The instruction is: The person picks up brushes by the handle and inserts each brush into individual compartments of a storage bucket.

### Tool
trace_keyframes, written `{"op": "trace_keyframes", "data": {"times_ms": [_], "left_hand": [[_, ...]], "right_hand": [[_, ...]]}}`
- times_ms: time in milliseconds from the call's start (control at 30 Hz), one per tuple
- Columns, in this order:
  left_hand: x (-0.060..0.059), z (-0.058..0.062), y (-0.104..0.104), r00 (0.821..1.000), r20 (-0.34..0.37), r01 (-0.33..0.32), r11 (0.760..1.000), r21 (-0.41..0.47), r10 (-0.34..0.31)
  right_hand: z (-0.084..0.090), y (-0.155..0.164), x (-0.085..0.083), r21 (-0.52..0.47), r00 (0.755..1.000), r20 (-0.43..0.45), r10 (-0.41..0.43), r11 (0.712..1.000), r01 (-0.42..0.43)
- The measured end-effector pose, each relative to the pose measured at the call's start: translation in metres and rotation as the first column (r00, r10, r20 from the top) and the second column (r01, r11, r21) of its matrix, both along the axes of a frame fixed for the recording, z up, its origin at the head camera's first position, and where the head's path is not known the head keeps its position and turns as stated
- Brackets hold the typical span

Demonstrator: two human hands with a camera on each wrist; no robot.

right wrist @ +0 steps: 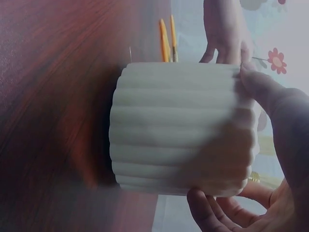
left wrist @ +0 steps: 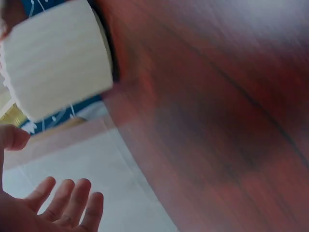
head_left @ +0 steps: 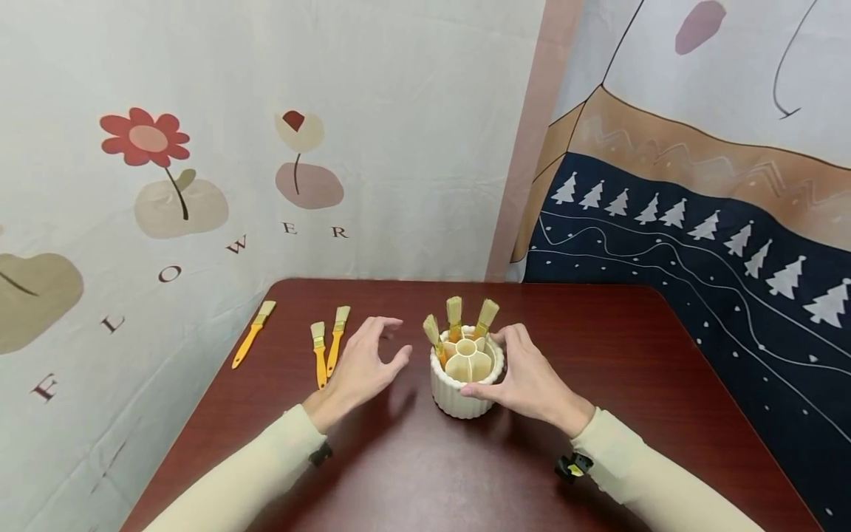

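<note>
A cream ribbed holder (head_left: 455,397) with petal-shaped compartments stands upright on the table. Three paintbrushes (head_left: 454,310) lean in its back and left compartments, bristles up; the front ones hold nothing. My right hand (head_left: 535,384) grips the holder's right side, its thumb at the near rim and fingers round the far side. In the right wrist view, that thumb and fingers span the holder (right wrist: 178,130). Left of the holder, apart from it, my left hand (head_left: 362,366) hovers with fingers spread and nothing in them. In the left wrist view, its fingers (left wrist: 72,203) are loosely bent.
Two paintbrushes (head_left: 319,351) with yellow handles lie side by side just left of my left hand. Another paintbrush (head_left: 253,336) lies near the left edge of the dark red table (head_left: 585,318). Printed cloths (head_left: 412,133) hang behind the table and on both sides.
</note>
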State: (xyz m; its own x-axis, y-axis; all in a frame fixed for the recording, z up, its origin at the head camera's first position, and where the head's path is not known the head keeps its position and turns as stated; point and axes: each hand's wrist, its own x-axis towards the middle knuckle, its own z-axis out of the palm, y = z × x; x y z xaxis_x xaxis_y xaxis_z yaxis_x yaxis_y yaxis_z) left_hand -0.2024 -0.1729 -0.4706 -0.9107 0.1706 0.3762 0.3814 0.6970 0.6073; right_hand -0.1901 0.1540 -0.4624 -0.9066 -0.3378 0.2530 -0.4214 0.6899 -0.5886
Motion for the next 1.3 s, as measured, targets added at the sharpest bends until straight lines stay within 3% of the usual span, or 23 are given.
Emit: {"op": "trace_keyframes", "data": {"times_ms": [300,500,733,1033,1300], "left_hand": [[-0.019,-0.012,-0.047,0.990,0.092,-0.087,0.982,-0.167,0.103],[-0.028,-0.020,-0.073,0.977,0.146,-0.102,0.947,-0.304,0.152],[-0.035,-0.023,-0.090,0.969,0.173,-0.094,0.907,-0.410,0.179],[-0.040,-0.026,-0.094,0.965,0.196,-0.063,0.884,-0.463,0.172],[-0.046,-0.027,-0.093,0.982,0.171,0.000,0.907,-0.421,0.080]], "right_hand": [[0.000,-0.005,0.007,0.027,0.999,-0.002,-0.040,0.999,0.040],[-0.002,-0.009,0.013,0.036,0.997,-0.022,-0.073,0.997,0.074],[-0.002,-0.012,0.015,0.045,0.993,-0.077,-0.086,0.995,0.089],[-0.001,-0.012,0.014,0.044,0.992,-0.092,-0.082,0.995,0.087],[-0.002,-0.011,0.014,0.052,0.993,-0.083,-0.084,0.995,0.088]]}}
